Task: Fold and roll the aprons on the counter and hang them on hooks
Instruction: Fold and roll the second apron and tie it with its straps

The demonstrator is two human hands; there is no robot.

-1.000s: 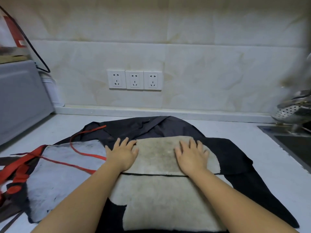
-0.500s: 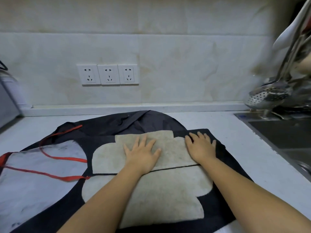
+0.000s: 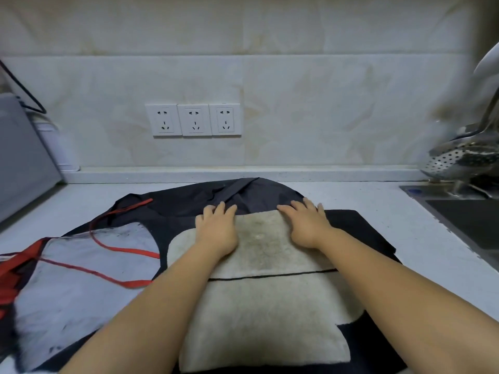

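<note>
Black apron (image 3: 359, 233), beige fleece patch (image 3: 264, 306); red straps (image 3: 118, 249); white sockets (image 3: 193, 120).

Pale counter (image 3: 351, 201) bears two overlapping aprons (image 3: 189, 206)

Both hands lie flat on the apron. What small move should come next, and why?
Probably grip the far edge of the beige fleecy panel and turn it toward the body: left hand and right hand rest flat there, and the black apron lies unrolled.

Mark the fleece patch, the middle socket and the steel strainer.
fleece patch (image 3: 259, 319): head view, lower panel's middle.
middle socket (image 3: 195, 120): head view, faceplate centre.
steel strainer (image 3: 445, 161): head view, perforated bowl.
</note>
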